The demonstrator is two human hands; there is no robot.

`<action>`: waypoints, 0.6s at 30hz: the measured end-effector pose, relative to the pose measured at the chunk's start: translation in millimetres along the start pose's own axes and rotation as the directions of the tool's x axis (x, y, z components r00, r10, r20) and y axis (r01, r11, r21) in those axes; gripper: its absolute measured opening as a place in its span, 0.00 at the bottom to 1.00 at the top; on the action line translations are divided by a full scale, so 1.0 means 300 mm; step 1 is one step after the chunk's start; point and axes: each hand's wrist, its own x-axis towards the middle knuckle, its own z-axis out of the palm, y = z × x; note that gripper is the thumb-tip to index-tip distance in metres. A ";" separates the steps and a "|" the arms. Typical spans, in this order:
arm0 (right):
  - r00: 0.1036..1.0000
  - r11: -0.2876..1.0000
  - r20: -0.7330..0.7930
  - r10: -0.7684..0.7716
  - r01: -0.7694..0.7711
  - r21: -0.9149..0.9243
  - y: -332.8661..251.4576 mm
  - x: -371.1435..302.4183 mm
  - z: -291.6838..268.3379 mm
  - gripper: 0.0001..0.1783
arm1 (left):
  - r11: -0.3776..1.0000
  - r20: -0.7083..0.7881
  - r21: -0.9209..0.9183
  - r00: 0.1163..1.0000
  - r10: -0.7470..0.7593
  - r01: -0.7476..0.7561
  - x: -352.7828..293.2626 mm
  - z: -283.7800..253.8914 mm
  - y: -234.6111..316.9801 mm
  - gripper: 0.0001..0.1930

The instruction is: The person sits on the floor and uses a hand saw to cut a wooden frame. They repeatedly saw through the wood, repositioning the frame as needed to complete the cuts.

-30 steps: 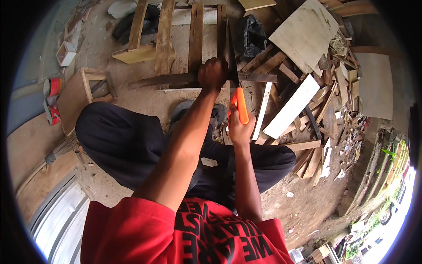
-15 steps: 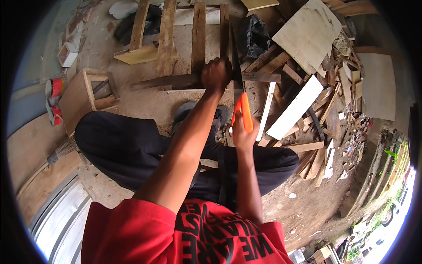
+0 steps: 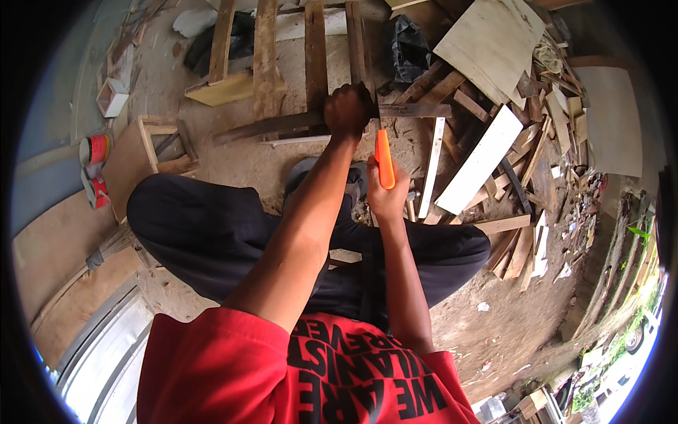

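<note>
My left hand point(image 3: 346, 112) presses down on a long dark wooden strip point(image 3: 268, 126) that lies across several upright planks point(image 3: 316, 56). My right hand point(image 3: 387, 199) grips the orange handle of a handsaw point(image 3: 383, 159), whose blade runs up past the strip just right of my left hand. I am crouched over the work, my dark trousers below both arms.
A heap of offcuts and a pale board point(image 3: 480, 159) lies to the right, with a plywood sheet point(image 3: 494, 39) behind. A small wooden stool frame point(image 3: 152, 148) and red cans point(image 3: 95, 150) stand at the left. A black bag point(image 3: 409, 49) sits at the back.
The saw handle and my right hand have shifted slightly up and down along the cut. My left hand has stayed on the strip.
</note>
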 end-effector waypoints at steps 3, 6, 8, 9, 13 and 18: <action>0.999 0.999 0.009 0.041 -0.041 -0.015 -0.001 -0.017 -0.008 0.12 | 1.000 0.069 0.028 0.998 -0.010 0.008 -0.004 -0.017 0.021 0.11; 1.000 0.996 -0.005 0.023 -0.024 -0.082 -0.027 -0.059 -0.018 0.14 | 0.999 0.065 -0.043 0.998 -0.003 0.006 0.003 -0.015 0.003 0.15; 1.000 1.000 -0.022 0.016 -0.016 0.016 -0.007 -0.144 -0.014 0.13 | 0.998 0.036 -0.061 0.999 0.015 -0.013 0.003 0.016 -0.043 0.15; 0.998 0.996 -0.001 0.064 -0.064 0.060 0.017 -0.202 -0.030 0.12 | 0.997 0.030 -0.076 0.999 0.030 -0.028 0.005 0.024 -0.043 0.14; 0.988 0.984 -0.008 0.157 -0.156 0.082 0.000 -0.426 -0.107 0.09 | 0.993 -0.058 -0.080 0.995 0.086 -0.090 -0.013 0.030 -0.065 0.10; 0.984 0.979 -0.029 0.178 -0.175 0.102 -0.008 -0.501 -0.142 0.09 | 0.965 -0.111 -0.110 0.968 0.225 -0.237 -0.062 0.008 -0.052 0.08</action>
